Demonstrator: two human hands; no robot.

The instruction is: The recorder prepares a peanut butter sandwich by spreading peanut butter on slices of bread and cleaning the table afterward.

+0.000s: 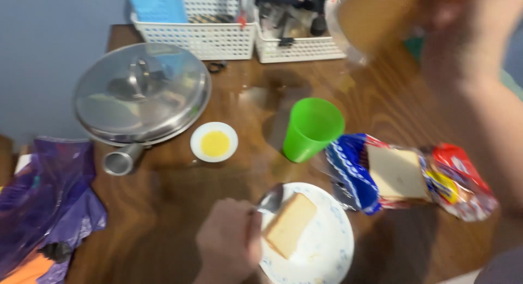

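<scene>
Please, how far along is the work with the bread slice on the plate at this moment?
Done: the bread bag lies open, and one slice sits on the white plate. In hand: the left hand holds a spoon against that slice; the right hand is raised beside a blurred brownish container, its grip unclear. Left: the slice's top looks bare, so probably nothing is spread yet.

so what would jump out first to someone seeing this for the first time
The bright green cup at the middle of the wooden table draws the eye first. Just below it, the left hand holds a spoon against a bread slice on a white plate. At upper left sits a big shiny pan lid, and an opened bread bag lies at right.
</scene>
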